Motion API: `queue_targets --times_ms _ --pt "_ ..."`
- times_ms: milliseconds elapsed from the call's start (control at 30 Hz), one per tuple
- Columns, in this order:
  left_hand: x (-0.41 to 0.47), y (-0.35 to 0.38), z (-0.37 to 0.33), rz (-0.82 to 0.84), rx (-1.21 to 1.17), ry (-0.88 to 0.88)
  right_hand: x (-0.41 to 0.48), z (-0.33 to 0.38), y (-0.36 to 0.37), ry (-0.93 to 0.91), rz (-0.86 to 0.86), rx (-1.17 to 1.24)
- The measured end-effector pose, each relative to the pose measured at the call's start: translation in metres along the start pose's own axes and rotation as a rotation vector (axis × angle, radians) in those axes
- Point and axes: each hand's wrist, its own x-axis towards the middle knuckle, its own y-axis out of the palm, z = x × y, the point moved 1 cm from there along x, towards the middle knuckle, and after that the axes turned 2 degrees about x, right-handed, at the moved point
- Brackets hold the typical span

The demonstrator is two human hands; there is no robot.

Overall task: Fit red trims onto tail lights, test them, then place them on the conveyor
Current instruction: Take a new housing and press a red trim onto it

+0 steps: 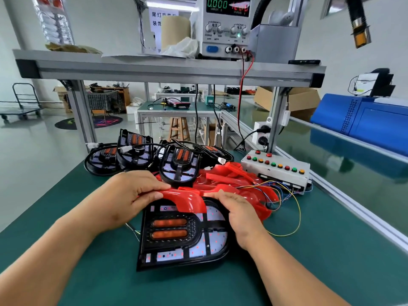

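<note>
Two forearms [72, 246] are stretched across the green counter [106, 281], and between them a black tail light [176, 241] is laid flat. Across its far edge a red trim [187, 200] is held, not yet seated. Its left end is pinched by the left hand [130, 195], fingers on top and thumb beneath, and its right end is clamped under the curled fingers of the right hand [240, 215] at the light's rim. For a good fit, the trim's curve should first be lined up with the housing's arch, then pressed down evenly from one end to the other, so that nothing is forced or bent. Just beyond, a heap of loose trims [238, 180] is piled, with further lights [136, 151] behind and a button box [276, 171] to the right; the conveyor [331, 155] is seen alongside
</note>
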Motion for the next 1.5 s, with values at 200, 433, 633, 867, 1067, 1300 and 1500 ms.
queue_targets --times_ms 200,433,633,867,1067,1300,1500 --pt "0.005 0.015 -0.018 -0.002 0.052 0.025 -0.003 0.002 0.0 -0.002 0.027 0.035" --pt "0.006 0.036 -0.028 0.0 0.034 -0.028 -0.003 0.0 0.0 0.004 0.044 0.007" --pt "0.007 0.046 -0.025 -0.026 0.022 -0.07 -0.005 -0.004 0.0 -0.067 0.113 -0.046" --pt "-0.003 0.043 -0.029 -0.139 0.068 0.053 -0.007 -0.002 0.0 -0.113 0.145 -0.053" --pt "-0.003 0.048 -0.023 -0.128 0.023 0.055 -0.007 -0.004 0.0 -0.088 0.145 -0.067" --pt "-0.002 0.057 -0.01 -0.081 -0.163 -0.329 -0.004 -0.008 -0.003 -0.096 0.131 -0.094" --pt "-0.018 0.054 0.001 -0.059 -0.933 -0.583 -0.003 -0.009 -0.004 -0.174 0.123 -0.185"
